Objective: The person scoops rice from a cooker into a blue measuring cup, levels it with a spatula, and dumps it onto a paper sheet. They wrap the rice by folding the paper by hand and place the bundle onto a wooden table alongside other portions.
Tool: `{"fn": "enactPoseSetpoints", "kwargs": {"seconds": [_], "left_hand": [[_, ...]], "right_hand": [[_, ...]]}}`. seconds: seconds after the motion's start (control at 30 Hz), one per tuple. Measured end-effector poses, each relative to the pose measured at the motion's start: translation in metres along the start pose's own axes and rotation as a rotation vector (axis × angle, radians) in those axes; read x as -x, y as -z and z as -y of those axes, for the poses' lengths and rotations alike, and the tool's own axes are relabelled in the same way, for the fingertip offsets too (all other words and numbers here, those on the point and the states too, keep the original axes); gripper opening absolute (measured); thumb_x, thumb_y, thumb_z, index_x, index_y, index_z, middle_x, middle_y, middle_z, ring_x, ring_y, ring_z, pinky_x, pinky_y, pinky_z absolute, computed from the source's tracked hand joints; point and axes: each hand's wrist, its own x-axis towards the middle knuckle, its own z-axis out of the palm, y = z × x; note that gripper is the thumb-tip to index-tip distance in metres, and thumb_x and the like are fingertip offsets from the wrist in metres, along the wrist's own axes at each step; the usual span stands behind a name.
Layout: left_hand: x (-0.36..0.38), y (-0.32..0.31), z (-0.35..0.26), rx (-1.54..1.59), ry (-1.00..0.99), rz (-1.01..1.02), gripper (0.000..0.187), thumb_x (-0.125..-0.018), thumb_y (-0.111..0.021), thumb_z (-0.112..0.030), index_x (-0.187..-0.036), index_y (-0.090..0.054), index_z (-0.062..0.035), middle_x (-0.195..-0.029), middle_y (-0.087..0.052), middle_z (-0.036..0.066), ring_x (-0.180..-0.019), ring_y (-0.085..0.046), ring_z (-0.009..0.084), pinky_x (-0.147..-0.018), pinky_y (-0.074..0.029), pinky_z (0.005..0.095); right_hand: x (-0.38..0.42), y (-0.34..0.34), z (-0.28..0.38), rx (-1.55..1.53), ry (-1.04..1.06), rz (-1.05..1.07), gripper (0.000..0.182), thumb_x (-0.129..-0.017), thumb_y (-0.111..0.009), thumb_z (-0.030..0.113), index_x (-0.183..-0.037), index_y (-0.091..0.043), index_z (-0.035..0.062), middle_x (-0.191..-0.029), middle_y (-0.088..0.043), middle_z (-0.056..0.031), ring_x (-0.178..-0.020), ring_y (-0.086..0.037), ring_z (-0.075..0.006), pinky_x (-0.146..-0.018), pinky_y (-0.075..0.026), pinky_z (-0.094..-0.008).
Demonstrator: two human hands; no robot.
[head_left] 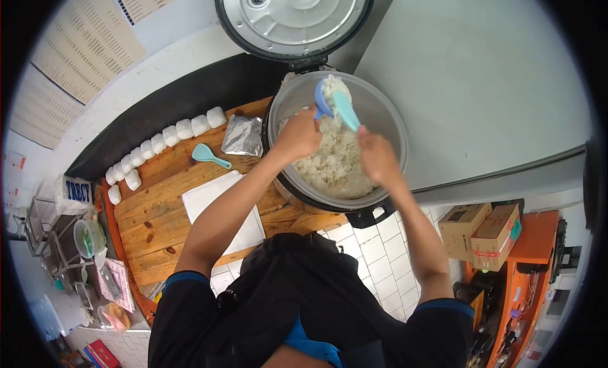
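A large rice cooker stands open with cooked rice inside. My left hand is closed around the handle of a blue scoop, which is heaped with rice and held over the far part of the pot. Gripped in my right hand is a turquoise rice paddle, its blade pressed against or just over the rice in the scoop. Both hands are above the pot's opening. My right hand is slightly blurred.
The cooker's lid is raised at the back. On the wooden table lie a second turquoise paddle, white paper sheets, foil and a row of white wrapped bundles. Cardboard boxes sit at right.
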Motion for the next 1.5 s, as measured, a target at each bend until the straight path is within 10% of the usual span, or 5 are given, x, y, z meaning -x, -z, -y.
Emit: {"fn": "enactPoseSetpoints", "kwargs": {"seconds": [0.17,0.6,0.87,1.07,1.5], "left_hand": [[0.024,-0.017,-0.001,-0.258,-0.145,-0.167,0.044,-0.085,-0.05,-0.003,-0.128,-0.052,0.0061,-0.075,-0.063,0.021,-0.068,-0.058,0.0395,-0.068,-0.049,0.0421],[0.039,0.007,-0.003,-0.199,-0.176,-0.247,0.043,-0.093,-0.044,-0.004,-0.134,-0.048,0.0069,-0.078,-0.063,0.026,-0.064,-0.056,0.0389,-0.065,-0.046,0.0414],[0.057,0.036,-0.006,0.092,-0.013,-0.145,0.044,-0.096,-0.045,-0.007,-0.138,-0.045,0.0089,-0.062,-0.047,0.008,-0.057,-0.044,0.0129,-0.056,-0.041,0.0319],[0.08,0.041,-0.004,0.178,0.042,-0.136,0.045,-0.098,-0.045,-0.008,-0.14,-0.043,0.0079,-0.064,-0.047,0.006,-0.058,-0.041,0.0129,-0.057,-0.039,0.0305],[0.072,0.042,0.005,0.338,0.186,-0.091,0.048,-0.1,-0.043,-0.009,-0.147,-0.038,-0.0002,-0.068,-0.055,0.005,-0.051,-0.052,0.0138,-0.05,-0.045,0.0295]], "right_hand": [[-0.023,-0.024,0.003,0.06,-0.05,0.071,0.062,-0.106,-0.031,0.038,-0.088,-0.066,-0.0101,-0.095,-0.065,-0.0342,-0.098,-0.061,-0.0511,-0.09,-0.046,-0.0538],[-0.014,-0.015,-0.005,0.131,0.069,0.03,0.059,-0.106,-0.029,0.041,-0.091,-0.065,-0.0034,-0.091,-0.065,-0.0306,-0.091,-0.061,-0.0492,-0.083,-0.046,-0.0549],[-0.123,-0.07,-0.065,1.119,0.233,0.175,0.02,-0.092,-0.056,0.018,-0.094,-0.075,0.0125,-0.093,-0.073,-0.0092,-0.091,-0.069,-0.0259,-0.106,-0.032,-0.0511],[-0.166,-0.128,-0.078,1.029,0.771,0.061,0.018,-0.09,-0.062,0.024,-0.099,-0.075,0.017,-0.087,-0.071,-0.0035,-0.104,-0.063,-0.0202,-0.107,-0.027,-0.0472],[-0.059,-0.028,-0.077,0.359,0.444,0.503,0.027,-0.086,-0.07,0.033,-0.103,-0.073,0.0125,-0.091,-0.071,-0.0099,-0.097,-0.064,-0.0259,-0.101,-0.032,-0.0471]]}}
